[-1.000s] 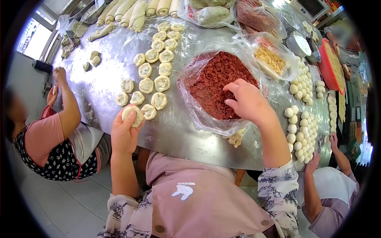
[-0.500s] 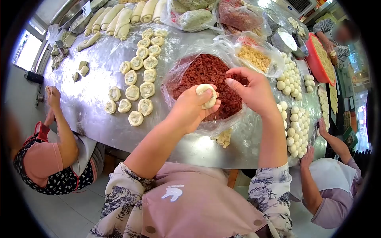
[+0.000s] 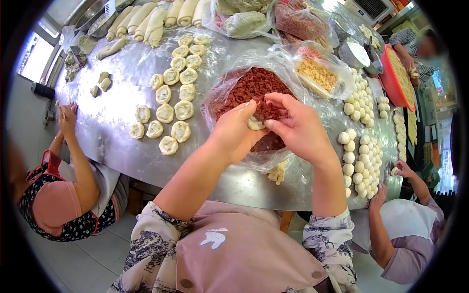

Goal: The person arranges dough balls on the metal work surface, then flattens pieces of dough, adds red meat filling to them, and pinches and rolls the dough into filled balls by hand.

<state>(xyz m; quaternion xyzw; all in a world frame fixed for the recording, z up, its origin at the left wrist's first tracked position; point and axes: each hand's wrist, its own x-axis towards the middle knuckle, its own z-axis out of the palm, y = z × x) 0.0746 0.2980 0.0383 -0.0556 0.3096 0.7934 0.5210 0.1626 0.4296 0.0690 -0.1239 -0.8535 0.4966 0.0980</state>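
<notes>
My left hand is closed around a pale piece of dough above the dark red crumbly filling in a plastic-lined container. Its thumb points up along the dough's far side. My right hand meets the dough from the right, thumb against its edge and fingers curled over. Both hands hide most of the dough, so I cannot tell whether filling lies in it. Flattened dough rounds with pressed centres lie in rows to the left.
Bags of yellow crumbs, red filling and green filling stand behind. Dough rolls lie at the back left, dough balls at the right. Co-workers' hands work at both sides of the metal table.
My right hand has come down and left from above the filling to the dough. The dough has tilted in my left hand and shows less of its face. The view has shifted slightly.
</notes>
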